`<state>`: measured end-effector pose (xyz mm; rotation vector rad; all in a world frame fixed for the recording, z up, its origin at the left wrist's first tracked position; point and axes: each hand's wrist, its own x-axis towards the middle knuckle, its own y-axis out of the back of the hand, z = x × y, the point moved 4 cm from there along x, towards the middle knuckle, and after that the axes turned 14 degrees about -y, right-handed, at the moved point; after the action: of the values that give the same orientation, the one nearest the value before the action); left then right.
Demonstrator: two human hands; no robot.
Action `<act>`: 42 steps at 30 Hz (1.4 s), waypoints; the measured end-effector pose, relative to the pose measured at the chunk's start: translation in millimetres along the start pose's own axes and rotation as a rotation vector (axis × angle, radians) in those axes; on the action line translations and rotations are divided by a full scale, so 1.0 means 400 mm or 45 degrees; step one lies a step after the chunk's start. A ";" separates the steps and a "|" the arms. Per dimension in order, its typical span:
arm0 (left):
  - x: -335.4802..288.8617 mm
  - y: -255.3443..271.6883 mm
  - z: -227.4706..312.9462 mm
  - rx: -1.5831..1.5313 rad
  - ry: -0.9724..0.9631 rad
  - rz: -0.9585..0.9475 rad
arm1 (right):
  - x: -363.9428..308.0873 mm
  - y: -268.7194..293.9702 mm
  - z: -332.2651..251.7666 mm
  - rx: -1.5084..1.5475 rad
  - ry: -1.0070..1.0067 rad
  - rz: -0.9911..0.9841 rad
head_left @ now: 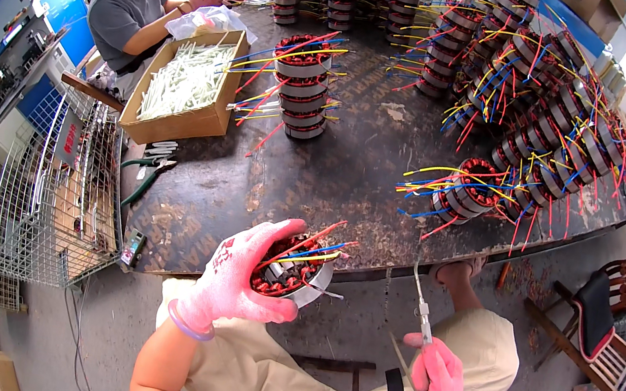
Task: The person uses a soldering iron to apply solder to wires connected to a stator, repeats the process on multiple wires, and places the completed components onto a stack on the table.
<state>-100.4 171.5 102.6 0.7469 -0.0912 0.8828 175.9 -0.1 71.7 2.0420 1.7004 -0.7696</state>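
Note:
My left hand (246, 271), in a pink glove, grips a motor stator (298, 276) above my lap, just off the table's near edge. The stator has dark red windings inside a silvery ring, and red, blue and yellow lead wires stick out to the right. A short pale end pokes from its lower right side. My right hand (441, 383), also gloved in pink, is closed around a slim pale tool (425, 318) held apart from the stator, above my right thigh. A thin light strand runs up from it; its exact kind is unclear.
On the dark worn table (330, 190) stands a stator stack (302, 94), with more piled at the right (537, 142). A carton (186, 87) holds white sleeves; green-handled pliers (142, 177) lie nearby. Wire baskets (64, 195) stand left, a chair (593, 325) right. A co-worker (133, 8) works opposite.

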 end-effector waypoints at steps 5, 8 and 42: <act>-0.006 -0.002 -0.007 -0.125 0.042 0.049 | -0.004 -0.002 -0.003 0.020 -0.051 -0.029; -0.004 0.000 -0.006 -0.090 0.039 0.046 | -0.003 -0.003 -0.004 0.018 -0.071 -0.022; 0.016 -0.028 -0.095 0.738 -0.121 -0.205 | 0.004 -0.026 0.023 0.131 -0.167 -0.266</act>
<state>-96.4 194.8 70.3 1.3182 0.1472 0.7217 164.4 -2.4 64.1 1.8513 1.8518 -1.0540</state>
